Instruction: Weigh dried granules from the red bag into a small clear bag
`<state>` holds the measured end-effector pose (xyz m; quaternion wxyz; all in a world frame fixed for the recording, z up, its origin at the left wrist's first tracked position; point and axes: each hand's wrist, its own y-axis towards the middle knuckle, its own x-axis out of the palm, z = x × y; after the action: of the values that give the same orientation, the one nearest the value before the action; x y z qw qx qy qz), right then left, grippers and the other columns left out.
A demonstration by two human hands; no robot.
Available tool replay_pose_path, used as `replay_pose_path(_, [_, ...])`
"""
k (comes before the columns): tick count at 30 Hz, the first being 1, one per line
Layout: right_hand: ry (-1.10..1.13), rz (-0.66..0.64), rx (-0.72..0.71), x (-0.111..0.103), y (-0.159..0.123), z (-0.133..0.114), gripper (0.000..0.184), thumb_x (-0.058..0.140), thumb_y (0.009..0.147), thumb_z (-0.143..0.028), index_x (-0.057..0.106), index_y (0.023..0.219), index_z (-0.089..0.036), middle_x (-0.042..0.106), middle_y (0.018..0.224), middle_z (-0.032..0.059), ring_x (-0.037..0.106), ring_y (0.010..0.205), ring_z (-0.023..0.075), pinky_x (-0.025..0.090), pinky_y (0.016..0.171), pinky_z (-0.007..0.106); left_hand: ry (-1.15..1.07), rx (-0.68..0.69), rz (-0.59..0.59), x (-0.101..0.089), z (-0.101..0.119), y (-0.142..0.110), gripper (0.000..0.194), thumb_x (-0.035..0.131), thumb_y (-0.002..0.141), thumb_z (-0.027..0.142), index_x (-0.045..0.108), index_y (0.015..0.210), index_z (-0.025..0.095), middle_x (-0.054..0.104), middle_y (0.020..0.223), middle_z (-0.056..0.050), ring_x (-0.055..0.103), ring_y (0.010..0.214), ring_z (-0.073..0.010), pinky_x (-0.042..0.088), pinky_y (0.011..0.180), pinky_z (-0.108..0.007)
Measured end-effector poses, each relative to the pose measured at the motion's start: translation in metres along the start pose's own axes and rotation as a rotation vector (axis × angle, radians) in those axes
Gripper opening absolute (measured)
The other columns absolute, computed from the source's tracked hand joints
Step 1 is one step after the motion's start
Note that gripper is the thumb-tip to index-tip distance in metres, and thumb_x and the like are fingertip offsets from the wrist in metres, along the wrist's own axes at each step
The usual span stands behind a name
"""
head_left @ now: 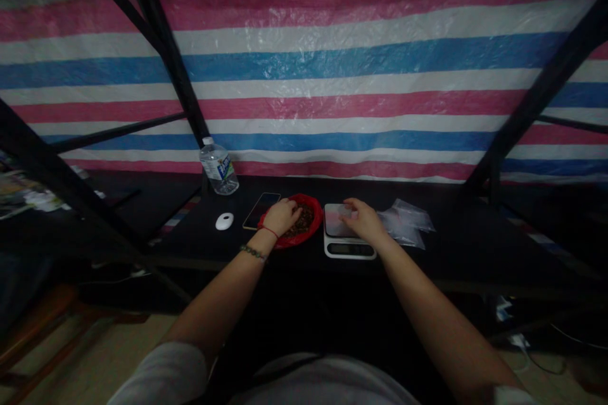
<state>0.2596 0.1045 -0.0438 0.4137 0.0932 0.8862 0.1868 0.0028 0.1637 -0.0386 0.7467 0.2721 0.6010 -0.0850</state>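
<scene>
My left hand (283, 216) dips into the red bowl (317, 222), fingers curled, grip unclear. My right hand (363, 218), fingers loosely bent, hovers over the scale (350, 248) near the table's (285, 266) front edge.

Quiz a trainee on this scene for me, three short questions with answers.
1. Which hand is at the red container?
2. True or false: the clear plastic bags lie to the right of the scale.
3. Fill in: behind the white oval object stands a clear ___.

Key: 1. the left hand; 2. true; 3. bottle.
</scene>
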Motion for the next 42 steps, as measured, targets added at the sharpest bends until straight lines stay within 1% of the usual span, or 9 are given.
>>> replay_pose_path(3, [0.063, 0.045, -0.003, 0.005, 0.002, -0.006, 0.042, 0.066, 0.071, -0.019, 0.06, 0.112, -0.015, 0.065, 0.11, 0.0099, 0.062, 0.098, 0.0204, 0.048, 0.089, 0.035, 0.021, -0.055, -0.009, -0.004, -0.003, 0.004, 0.039, 0.038, 0.093, 0.041, 0.066, 0.089, 0.015, 0.065, 0.091, -0.011, 0.061, 0.089, -0.0198, 0.046, 0.082, -0.029])
replay_pose_path(7, [0.086, 0.02, -0.017, 0.01, 0.001, -0.008, 0.041, 0.066, 0.071, -0.019, 0.061, 0.111, -0.016, 0.064, 0.11, 0.01, 0.062, 0.094, 0.0195, 0.051, 0.084, 0.034, 0.028, -0.076, 0.021, -0.007, -0.006, 0.006, 0.038, 0.038, 0.092, 0.039, 0.067, 0.085, 0.015, 0.066, 0.088, -0.011, 0.062, 0.084, -0.0199, 0.046, 0.08, -0.029])
replay_pose_path(14, [0.073, 0.066, -0.026, 0.001, -0.008, 0.0, 0.037, 0.064, 0.074, -0.025, 0.063, 0.11, -0.017, 0.062, 0.103, 0.0095, 0.061, 0.092, 0.0201, 0.052, 0.084, 0.035, -0.057, -0.089, 0.067, -0.012, -0.007, 0.01, 0.033, 0.043, 0.087, 0.033, 0.069, 0.077, 0.015, 0.069, 0.083, -0.011, 0.063, 0.08, -0.0207, 0.046, 0.077, -0.029])
replay_pose_path(23, [0.235, 0.191, -0.007, 0.009, -0.012, 0.013, 0.049, 0.062, 0.073, -0.029, 0.055, 0.12, -0.016, 0.057, 0.113, 0.0125, 0.063, 0.088, 0.02, 0.055, 0.079, 0.035, -0.288, -0.319, 0.122, -0.019, -0.01, 0.014, 0.035, 0.044, 0.085, 0.035, 0.073, 0.088, 0.015, 0.072, 0.086, -0.008, 0.065, 0.08, -0.0191, 0.046, 0.075, -0.026])
replay_pose_path(28, [0.011, 0.169, -0.025, 0.003, -0.01, 0.023, 0.039, 0.062, 0.074, -0.03, 0.062, 0.11, -0.015, 0.064, 0.106, 0.011, 0.059, 0.103, 0.0245, 0.045, 0.096, 0.041, -0.124, -0.137, 0.025, -0.019, -0.004, 0.011, 0.034, 0.044, 0.086, 0.035, 0.071, 0.081, 0.015, 0.071, 0.085, -0.01, 0.065, 0.08, -0.0208, 0.047, 0.077, -0.028])
replay_pose_path(31, [-0.1, 0.087, 0.019, 0.002, -0.012, 0.026, 0.032, 0.063, 0.074, -0.03, 0.064, 0.102, -0.016, 0.067, 0.104, 0.0105, 0.059, 0.103, 0.0253, 0.044, 0.095, 0.041, 0.022, -0.052, -0.063, -0.012, 0.004, 0.007, 0.036, 0.043, 0.087, 0.037, 0.07, 0.084, 0.014, 0.069, 0.09, -0.013, 0.065, 0.084, -0.0227, 0.048, 0.079, -0.031])
replay_pose_path(35, [-0.062, 0.023, 0.072, 0.006, -0.016, 0.03, 0.037, 0.064, 0.072, -0.026, 0.06, 0.108, -0.018, 0.065, 0.109, 0.0078, 0.06, 0.099, 0.0224, 0.046, 0.09, 0.038, 0.091, -0.071, -0.106, -0.001, 0.008, 0.005, 0.035, 0.042, 0.088, 0.035, 0.069, 0.093, 0.012, 0.067, 0.098, -0.015, 0.064, 0.092, -0.0226, 0.048, 0.084, -0.03])
replay_pose_path(38, [-0.018, 0.071, 0.023, 0.002, -0.018, 0.03, 0.046, 0.064, 0.071, -0.029, 0.055, 0.115, -0.019, 0.063, 0.113, 0.0084, 0.059, 0.102, 0.0231, 0.045, 0.089, 0.038, 0.106, -0.115, -0.106, 0.003, 0.002, 0.006, 0.036, 0.041, 0.089, 0.033, 0.068, 0.093, 0.011, 0.067, 0.098, -0.016, 0.064, 0.093, -0.0241, 0.048, 0.085, -0.031])
replay_pose_path(42, [-0.065, 0.125, 0.051, -0.027, -0.018, 0.027, 0.03, 0.058, 0.076, -0.035, 0.061, 0.099, -0.017, 0.065, 0.098, 0.0087, 0.06, 0.091, 0.0227, 0.046, 0.079, 0.034, 0.137, -0.197, -0.116, 0.002, -0.011, 0.007, 0.037, 0.039, 0.089, 0.032, 0.068, 0.094, 0.009, 0.067, 0.094, -0.018, 0.066, 0.085, -0.0257, 0.051, 0.078, -0.033])
